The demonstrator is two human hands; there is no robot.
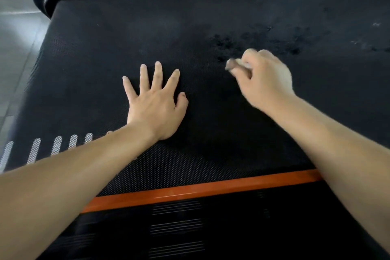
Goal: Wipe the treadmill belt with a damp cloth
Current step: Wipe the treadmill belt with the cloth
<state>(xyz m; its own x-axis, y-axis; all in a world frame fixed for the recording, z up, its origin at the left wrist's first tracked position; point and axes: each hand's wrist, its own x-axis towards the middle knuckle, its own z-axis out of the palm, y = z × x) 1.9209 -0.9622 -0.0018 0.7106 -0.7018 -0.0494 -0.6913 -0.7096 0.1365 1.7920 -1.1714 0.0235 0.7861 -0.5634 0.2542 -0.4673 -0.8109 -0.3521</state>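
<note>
Through the head camera we are looking down on a black, finely dotted rubber treadmill belt [211, 17], and we are taking our left hand [155, 101] as the marker for everything else. That hand is lying palm down on the belt, fingers straight and spread, grasping nothing.

To its right and slightly farther from us, our right hand [263, 78] is smeared by motion blur, so we cannot tell whether it is touching the belt. Its fingers are curling inward and pinching a small greyish-brown wad [235, 65] that is poking out toward the left hand. The fist is hiding most of it, and we cannot tell whether it is the damp cloth.

Beyond the left hand and to its right, a dark mottled patch [253, 42] is showing on the belt; wet or dirty, we cannot say.

Left of the left hand and nearer us, a row of white dashes [57, 145] is disappearing under our forearm. Nearer still, an orange edge strip [190, 192] is running across, with both forearms covering parts of it. The frame's lower edge is cutting off the black ribbed side rail [175, 228] below it. Far left, grey floor [16, 38] is showing.
</note>
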